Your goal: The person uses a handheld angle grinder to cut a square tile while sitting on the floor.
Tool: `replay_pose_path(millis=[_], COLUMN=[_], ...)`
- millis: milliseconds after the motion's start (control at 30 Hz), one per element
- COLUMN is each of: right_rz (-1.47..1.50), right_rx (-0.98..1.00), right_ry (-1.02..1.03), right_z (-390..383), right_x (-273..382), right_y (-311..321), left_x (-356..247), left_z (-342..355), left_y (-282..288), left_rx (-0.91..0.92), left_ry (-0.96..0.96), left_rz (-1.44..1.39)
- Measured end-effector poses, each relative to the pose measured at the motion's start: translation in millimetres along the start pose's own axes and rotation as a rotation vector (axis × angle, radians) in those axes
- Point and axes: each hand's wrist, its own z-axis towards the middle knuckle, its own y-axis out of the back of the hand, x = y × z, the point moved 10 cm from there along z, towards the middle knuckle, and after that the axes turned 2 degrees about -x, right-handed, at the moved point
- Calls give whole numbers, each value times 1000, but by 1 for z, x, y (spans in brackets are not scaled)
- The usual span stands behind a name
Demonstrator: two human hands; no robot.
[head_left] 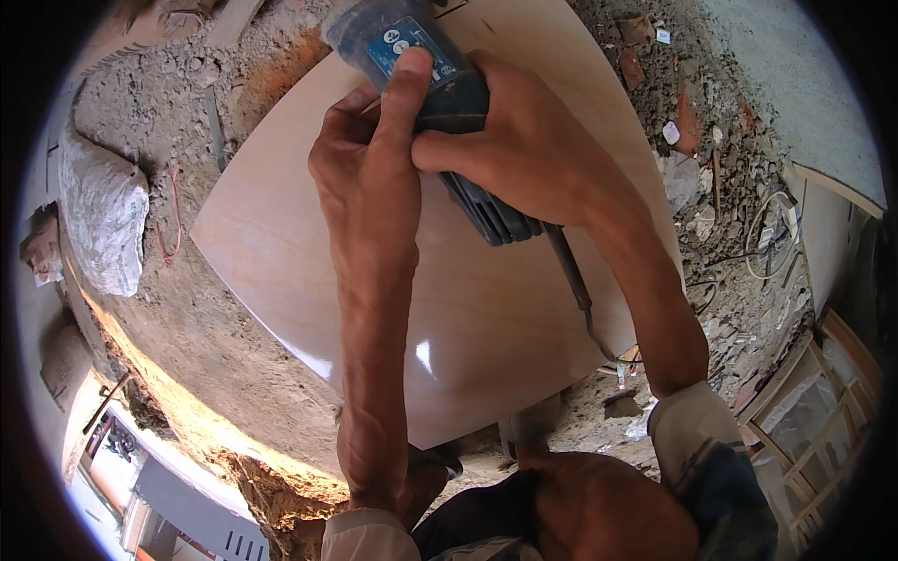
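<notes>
Left hand (pixel 370 154), right hand (pixel 528 140) closed round 1 dark plastic power tool (pixel 456 105); glossy beige tile (pixel 496 318) below, gritty rubble (pixel 659 84) beside.

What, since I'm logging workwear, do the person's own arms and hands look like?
The left hand and right hand are bare: no gloves, rings or watch show. Both forearms are uncovered too. The left sleeve shows a pale cuff at the lower edge; the right sleeve has a similar pale cuff, with dark blue fabric beyond it.
</notes>
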Motion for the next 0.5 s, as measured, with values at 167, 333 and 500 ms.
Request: replay_pose_path(millis=[167,333,500], right_rz=[9,30,83], right_rx=[30,46,49], right_ry=[1,11,45], right_z=[6,10,12], right_x=[0,1,9], right_y=[-3,-4,-5], left_x=[1,3,3], left_z=[6,7,12], left_y=[1,-1,-1], left_rx=[11,17,21], left_ry=[13,46,40], left_rz=[4,47,45])
